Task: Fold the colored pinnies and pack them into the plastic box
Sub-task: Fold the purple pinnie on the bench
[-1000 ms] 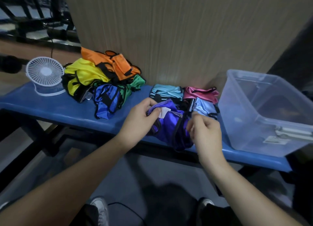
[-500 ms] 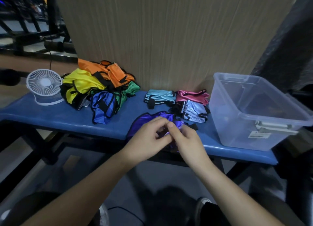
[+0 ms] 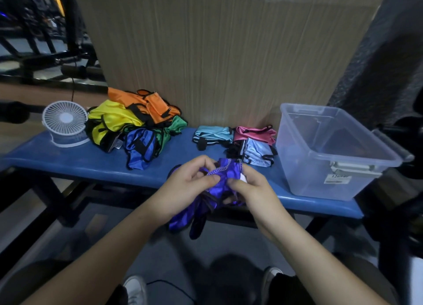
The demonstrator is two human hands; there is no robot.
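Now | left hand [image 3: 187, 185] and right hand [image 3: 251, 188] pinching purple pinny [image 3: 217, 185] above desk [image 3: 91, 165] edge | plastic box [image 3: 329, 153] right

White desk fan [image 3: 65, 123] at left end of blue bench [image 3: 75, 161]; wood-grain panel [image 3: 224, 53] behind.

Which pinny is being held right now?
The purple pinny, pinched between the left hand and right hand; every other pinny lies on the blue bench.
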